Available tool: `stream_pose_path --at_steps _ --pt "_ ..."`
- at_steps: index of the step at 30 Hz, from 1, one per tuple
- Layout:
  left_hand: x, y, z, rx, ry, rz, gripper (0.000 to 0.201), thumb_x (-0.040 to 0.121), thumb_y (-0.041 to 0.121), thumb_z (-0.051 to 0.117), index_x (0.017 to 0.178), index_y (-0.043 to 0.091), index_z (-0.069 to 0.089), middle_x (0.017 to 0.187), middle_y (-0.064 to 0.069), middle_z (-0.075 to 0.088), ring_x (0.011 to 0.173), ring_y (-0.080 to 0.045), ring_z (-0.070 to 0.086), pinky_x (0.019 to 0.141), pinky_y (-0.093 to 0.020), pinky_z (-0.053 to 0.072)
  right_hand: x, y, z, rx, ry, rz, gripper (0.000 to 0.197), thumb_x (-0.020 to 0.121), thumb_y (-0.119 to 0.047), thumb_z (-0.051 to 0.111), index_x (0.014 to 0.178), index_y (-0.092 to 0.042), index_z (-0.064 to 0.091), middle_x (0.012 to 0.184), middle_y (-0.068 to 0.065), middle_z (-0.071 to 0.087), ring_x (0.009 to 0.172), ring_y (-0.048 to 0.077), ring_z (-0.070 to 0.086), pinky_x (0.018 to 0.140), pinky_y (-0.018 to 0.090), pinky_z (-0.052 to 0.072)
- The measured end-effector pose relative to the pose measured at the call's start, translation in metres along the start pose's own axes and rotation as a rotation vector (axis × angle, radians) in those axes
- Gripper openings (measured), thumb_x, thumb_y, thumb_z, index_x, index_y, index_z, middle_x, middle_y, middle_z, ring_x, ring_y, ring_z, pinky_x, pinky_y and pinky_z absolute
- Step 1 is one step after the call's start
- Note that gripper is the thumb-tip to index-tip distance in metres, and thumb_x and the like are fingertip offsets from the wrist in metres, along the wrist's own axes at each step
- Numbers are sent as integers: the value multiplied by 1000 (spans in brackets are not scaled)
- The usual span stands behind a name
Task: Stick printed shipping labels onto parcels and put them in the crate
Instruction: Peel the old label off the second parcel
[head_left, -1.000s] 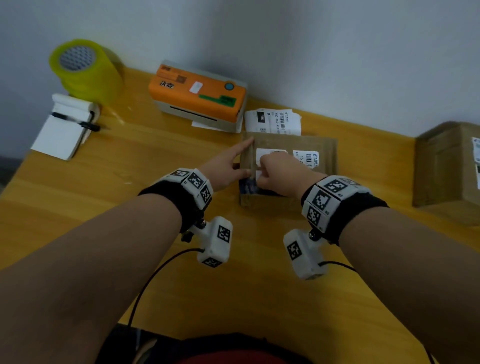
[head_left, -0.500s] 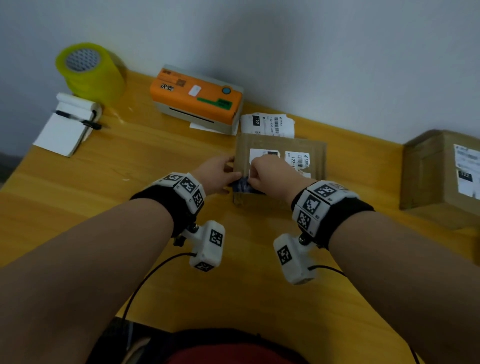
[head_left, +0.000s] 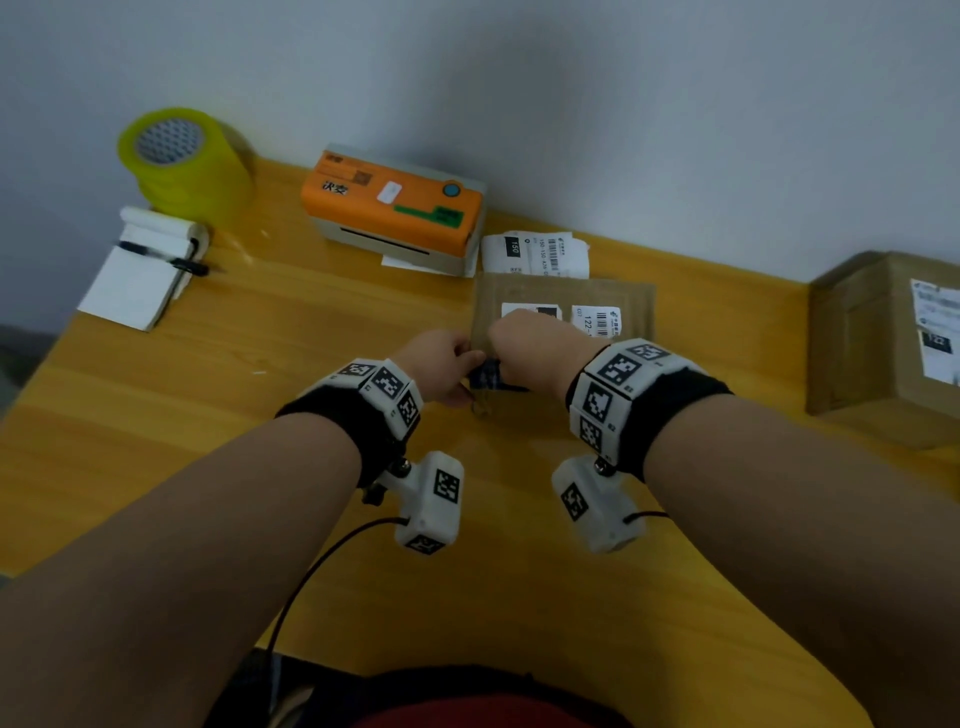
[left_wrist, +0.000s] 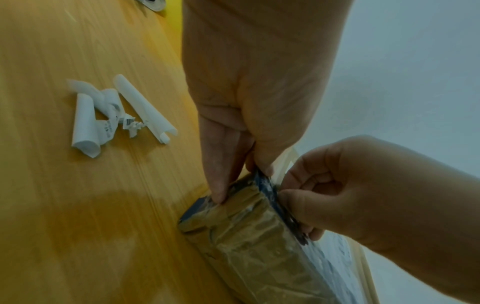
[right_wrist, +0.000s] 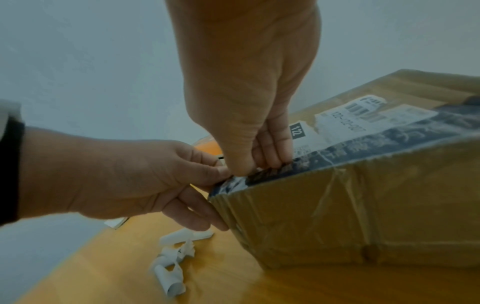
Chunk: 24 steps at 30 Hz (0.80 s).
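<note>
A flat cardboard parcel lies on the table and carries white shipping labels on its top. A dark blue strip under clear tape runs along the top's near edge. My left hand grips the parcel's near-left corner, thumb on top and fingers on the side wall. My right hand pinches the dark strip at that same corner, thumb against curled fingers. The wrist views show the right hand and the left hand almost touching. No crate is in view.
Behind the parcel on the wooden table stand an orange label printer and a loose printed label. A yellow tape roll and a notepad with pen lie far left. A labelled box stands right. Curled backing scraps lie left.
My left hand's fingers, stretched along the parcel's left edge before, now curl round its near-left corner. The right hand has slid toward that corner.
</note>
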<state>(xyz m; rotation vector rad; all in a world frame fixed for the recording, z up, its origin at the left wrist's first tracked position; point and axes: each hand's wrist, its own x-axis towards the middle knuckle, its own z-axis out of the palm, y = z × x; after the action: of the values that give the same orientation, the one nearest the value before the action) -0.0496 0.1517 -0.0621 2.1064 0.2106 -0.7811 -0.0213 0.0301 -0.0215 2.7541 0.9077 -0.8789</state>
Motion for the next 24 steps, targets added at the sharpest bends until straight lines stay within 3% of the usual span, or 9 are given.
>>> stream_pose_path --at_steps 3,6,9,13,16,18,19,21,24 --pt "-1 1 -1 14 -19 14 23 100 24 41 88 7 50 95 -17 65 80 -30 69 79 -48 56 1 0 1 2 -7 9 18 94 -8 49 104 1 60 94 12 58 76 21 49 57 29 39" --pt "-1 3 -4 41 -53 13 24 101 23 40 106 3 52 104 -20 66 87 -33 69 82 -48 55 0 1 5 62 34 60 18 93 -6 49 106 2 60 105 14 62 78 22 52 65 26 40" --pt "0 4 -7 40 -66 10 26 101 20 39 112 1 53 106 -19 66 90 -32 69 82 -45 56 -3 5 13 187 158 134 19 95 -5 45 109 1 58 110 16 62 95 27 60 70 27 41" --pt "2 -2 -20 66 -25 1 19 99 21 43 88 8 52 94 -16 65 88 -33 69 81 -47 56 -7 11 24 373 272 105 22 95 -22 51 112 -9 57 113 10 55 103 25 54 86 33 44" --pt "5 -8 -29 96 39 21 19 98 21 46 90 4 52 98 -20 64 86 -31 67 77 -49 56 -7 13 29 364 301 104 27 90 -33 60 109 -13 61 113 7 51 105 23 49 89 34 43" --pt "6 -10 -30 105 97 50 17 96 23 50 90 8 50 102 -15 63 87 -25 65 75 -40 57 -3 11 30 312 351 90 27 90 -31 59 106 -11 63 113 7 51 108 23 48 91 35 42" --pt "6 -11 -29 130 128 73 16 94 25 54 96 9 51 107 -11 62 90 -23 63 76 -36 55 -2 10 30 292 374 80 26 91 -30 58 106 -10 63 113 8 51 108 24 48 91 35 43" --pt "5 -15 -27 150 147 126 39 89 28 61 121 11 47 121 -5 57 98 -19 60 80 -31 50 1 8 31 266 394 76 25 92 -29 57 107 -10 63 113 8 51 109 24 49 90 36 44" --pt "0 -23 -24 93 115 199 67 89 26 62 145 24 26 134 -4 50 98 -18 61 78 -28 49 5 4 31 208 405 75 22 94 -24 54 110 -10 60 114 9 51 110 25 49 88 36 45"
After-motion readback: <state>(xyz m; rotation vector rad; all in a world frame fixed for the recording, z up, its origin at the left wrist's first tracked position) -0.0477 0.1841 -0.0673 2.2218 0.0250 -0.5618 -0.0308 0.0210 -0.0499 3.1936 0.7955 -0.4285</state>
